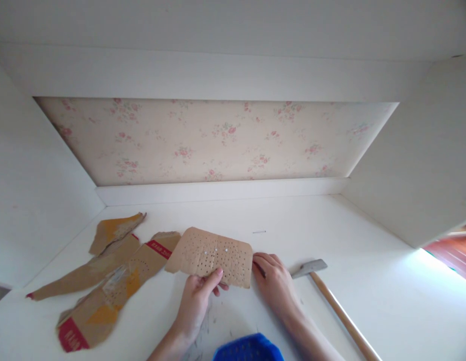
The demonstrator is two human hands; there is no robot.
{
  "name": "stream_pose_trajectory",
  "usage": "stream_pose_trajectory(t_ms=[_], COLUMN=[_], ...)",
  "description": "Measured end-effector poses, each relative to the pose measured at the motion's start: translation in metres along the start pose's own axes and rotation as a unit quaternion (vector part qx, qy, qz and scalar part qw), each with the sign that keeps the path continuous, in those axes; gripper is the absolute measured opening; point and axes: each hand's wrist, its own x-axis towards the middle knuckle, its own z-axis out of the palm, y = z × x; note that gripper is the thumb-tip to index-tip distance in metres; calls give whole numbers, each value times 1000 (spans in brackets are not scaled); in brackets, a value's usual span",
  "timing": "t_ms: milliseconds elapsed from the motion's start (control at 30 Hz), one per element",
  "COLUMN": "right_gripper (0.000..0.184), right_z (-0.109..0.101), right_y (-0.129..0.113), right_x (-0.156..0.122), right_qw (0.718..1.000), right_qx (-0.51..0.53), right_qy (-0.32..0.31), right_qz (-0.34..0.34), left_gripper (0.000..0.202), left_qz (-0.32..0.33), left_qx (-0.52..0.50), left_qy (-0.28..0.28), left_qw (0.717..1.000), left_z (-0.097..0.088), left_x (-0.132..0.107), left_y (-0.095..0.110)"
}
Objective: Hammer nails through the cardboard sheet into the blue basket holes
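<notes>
My left hand (198,301) grips a brown cardboard piece (217,258) by its lower edge, thumb on top. Many small holes dot the cardboard, and a few white spots show through it. Close to its right edge is my right hand (274,281), with fingers curled together. What those fingers hold, if anything, is hidden. A hammer (311,267) with a wooden handle lies just right of my right hand. Beyond the cardboard, a single nail (259,231) rests on the white surface.
Torn cardboard pieces (116,281) with red and yellow print lie at the left. A blue plastic basket (250,348) stands at the bottom edge, with small dark slivers beside it. White panels enclose the surface, and flowered wallpaper (225,140) covers the back.
</notes>
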Motion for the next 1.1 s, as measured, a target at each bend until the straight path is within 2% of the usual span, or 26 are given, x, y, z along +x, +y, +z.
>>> stream_pose_trajectory(t_ms=[133,233,367,500,567,700,900,1000,1100], right_gripper=[21,25,42,40,37,43,34,25,24], right_z=[0,-5,-14,-16,-14,-13,-14,-13,-16], right_y=[0,-6,-19,-24,-22,-19,-20,-19,-21], right_x=[-2,-6,-7,-6,-7,-9,-4,-3,-2], right_qw=[998,988,971,960,956,960,947,942,942], right_qx=[33,124,201,221,239,257,269,280,278], right_qy=[49,76,3,-49,-51,-27,-45,-55,-82], right_qz=[-6,-43,-127,-167,-160,-105,-170,-175,-168], left_gripper=[32,40,40,32,30,35,38,38,39], left_qz=[-41,-79,-96,-91,-96,-117,-149,-153,-158], left_qx=[-106,-185,-202,-212,-220,-235,-220,-212,-210], left_qy=[9,-29,-65,-81,-89,-87,-107,-109,-97], left_qw=[993,979,973,970,967,961,958,959,960], left_z=[0,4,8,10,10,11,11,11,10], left_x=[2,1,-2,-3,-2,-2,-2,-2,-1], left_y=[-11,-15,-13,-12,-12,-11,-9,-10,-9])
